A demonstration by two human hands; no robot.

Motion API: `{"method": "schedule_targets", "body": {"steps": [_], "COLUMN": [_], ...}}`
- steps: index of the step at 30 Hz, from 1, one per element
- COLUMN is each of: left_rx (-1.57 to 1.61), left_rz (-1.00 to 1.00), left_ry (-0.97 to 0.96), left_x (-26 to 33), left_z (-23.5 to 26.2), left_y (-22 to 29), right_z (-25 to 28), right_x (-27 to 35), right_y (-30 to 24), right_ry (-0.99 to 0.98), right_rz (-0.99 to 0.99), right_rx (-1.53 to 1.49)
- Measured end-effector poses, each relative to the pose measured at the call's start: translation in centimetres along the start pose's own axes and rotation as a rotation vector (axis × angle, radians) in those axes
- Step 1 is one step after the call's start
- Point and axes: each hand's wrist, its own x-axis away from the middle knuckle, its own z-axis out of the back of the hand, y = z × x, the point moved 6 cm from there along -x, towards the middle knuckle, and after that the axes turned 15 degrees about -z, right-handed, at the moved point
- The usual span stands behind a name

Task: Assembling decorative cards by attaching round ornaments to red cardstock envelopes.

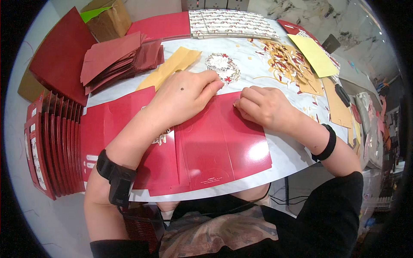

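Tbl [290,150]: white, marbled; ran under and beyond both my hands.
Red card [215,150]: glossy, flat w/ cut lines; lay below my hands, on my side, far edge by my fingers.
Folded red pcs [62,146]: stood packed in a row, well L of my L hand.
Patterned sheets [228,23]: piled well beyond both hands.
Carton [114,21]: brown, far beyond L hand, off to its L.
Dk red cards [109,58]: loose stack, beyond L hand + to its L.
Scraps [288,62]: tan, red, white bits heaped beyond R hand.
Yellow sheet [316,56]: beyond R hand, to its R, by scraps.
Tan strip [178,62]: just beyond L hand, partly hidden by it.
L hand [189,92]: curled, thumb near index, at card's far edge; couldn't tell if it gripped anything.
R hand [266,107]: curled, fingertips tog. over card's far R part; couldn't tell re grip either.
Patterned cutout [222,64]: loop-shaped, just beyond L hand's fingertips.
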Motion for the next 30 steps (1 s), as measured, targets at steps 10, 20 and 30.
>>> {"method": "schedule_targets", "body": {"steps": [10, 20, 30], "left_rx": [0.052, 0.031, -0.017], "left_rz": [0.02, 0.035, 0.007], "left_ry": [0.011, 0.016, -0.028], "left_x": [0.0, -0.1, 0.1], "left_z": [-0.2, -0.3, -0.6], "left_y": [-0.6, -0.9, -1.1], "right_z": [0.3, 1.0, 1.1], "right_x": [-0.3, -2.3, -3.2], "right_y": [0.0, 0.4, -2.0], "right_ry": [-0.06, -0.237, -0.282], "right_rz": [0.066, -0.054, -0.034], "right_rx": [-0.032, -0.08, 0.169]}}
